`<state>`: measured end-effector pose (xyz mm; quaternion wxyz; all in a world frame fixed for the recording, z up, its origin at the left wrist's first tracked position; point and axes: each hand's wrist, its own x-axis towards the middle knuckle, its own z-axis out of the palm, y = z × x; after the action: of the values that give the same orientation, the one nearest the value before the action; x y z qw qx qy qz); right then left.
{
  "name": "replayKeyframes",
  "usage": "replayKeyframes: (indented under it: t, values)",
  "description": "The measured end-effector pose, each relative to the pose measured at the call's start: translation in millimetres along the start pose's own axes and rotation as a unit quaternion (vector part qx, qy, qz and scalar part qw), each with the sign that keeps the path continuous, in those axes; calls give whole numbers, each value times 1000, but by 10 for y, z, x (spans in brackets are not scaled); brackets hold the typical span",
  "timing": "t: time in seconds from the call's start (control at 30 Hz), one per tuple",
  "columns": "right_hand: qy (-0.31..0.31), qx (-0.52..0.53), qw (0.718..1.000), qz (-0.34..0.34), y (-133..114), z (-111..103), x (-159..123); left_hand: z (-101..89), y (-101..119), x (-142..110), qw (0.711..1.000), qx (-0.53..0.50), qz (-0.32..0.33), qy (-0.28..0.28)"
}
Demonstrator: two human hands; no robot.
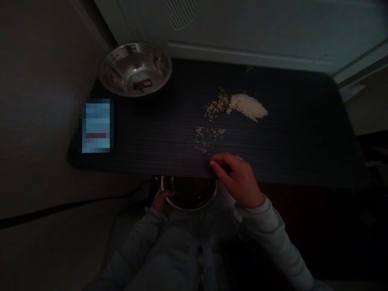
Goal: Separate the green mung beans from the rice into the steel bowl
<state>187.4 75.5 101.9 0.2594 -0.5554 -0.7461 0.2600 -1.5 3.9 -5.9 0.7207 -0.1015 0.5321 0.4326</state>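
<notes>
On the dark table (145, 137), a heap of white grains that look like rice (249, 106) touches a darker heap of greenish-brown beans or seeds (223, 101), with some white grains mixed in. Nearer to me lies a thin scatter of mixed grains (209, 131). My right hand (238, 178) is over the table's front edge, thumb and forefinger pinched together beside the last few grains; whatever is between them is too small to make out. Below the edge, my left hand (163, 202) grips the rim of a round bowl (191, 208) on my lap. Its inside is dark.
A large steel bowl (136, 70) with a label inside stands at the table's back left. In front of it is a lit, pixelated screen (96, 126). A pale panel (251, 32) rises behind the table. A dark strap or cable (75, 205) runs at lower left.
</notes>
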Motion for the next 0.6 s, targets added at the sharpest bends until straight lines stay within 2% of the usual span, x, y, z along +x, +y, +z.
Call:
replayKeyframes:
  t: [0.27, 0.47, 0.53, 0.6]
  values:
    - [-19, 7, 999, -41, 3, -7, 7, -1, -9, 35, 999, -2, 49, -8]
    - [-35, 46, 997, -47, 13, -18, -16, 12, -1, -3, 1000, 10, 8, -1]
    - [-22, 82, 996, -27, 55, -46, -33, 11, 1, -6, 1000, 6, 7, -1]
    - [30, 117, 993, 18, 133, -90, -43, 9, 1, -3, 1000, 6, 1, -5]
